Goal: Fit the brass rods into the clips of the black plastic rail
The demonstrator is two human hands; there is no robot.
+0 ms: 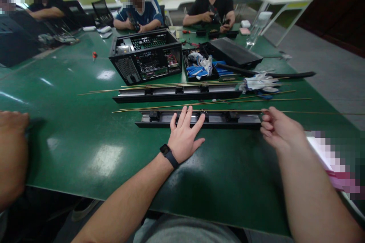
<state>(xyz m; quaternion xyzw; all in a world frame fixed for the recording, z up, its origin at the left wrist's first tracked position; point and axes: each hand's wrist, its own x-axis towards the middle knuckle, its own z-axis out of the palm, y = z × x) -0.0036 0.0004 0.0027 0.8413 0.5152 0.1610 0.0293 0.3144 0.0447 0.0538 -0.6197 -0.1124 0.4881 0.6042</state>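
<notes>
A long black rail (225,119) with grey inserts lies across the green table (85,136) just in front of me. My left hand (185,133), with a dark watch on the wrist, rests flat on the rail's middle, fingers spread. My right hand (278,127) is at the rail's right end, fingers curled around that end and a thin brass rod (299,112) that runs along the rail's far side. A second black rail (176,93) lies parallel farther back, with several more brass rods (199,102) around it.
An open black computer case (146,59) and a black tray of blue-white gloves (199,66) stand behind the rails; loose gloves (259,83) lie right. Three people sit at the far side. Another person's hand (13,152) rests at left. A clear bottle (256,28) stands back right.
</notes>
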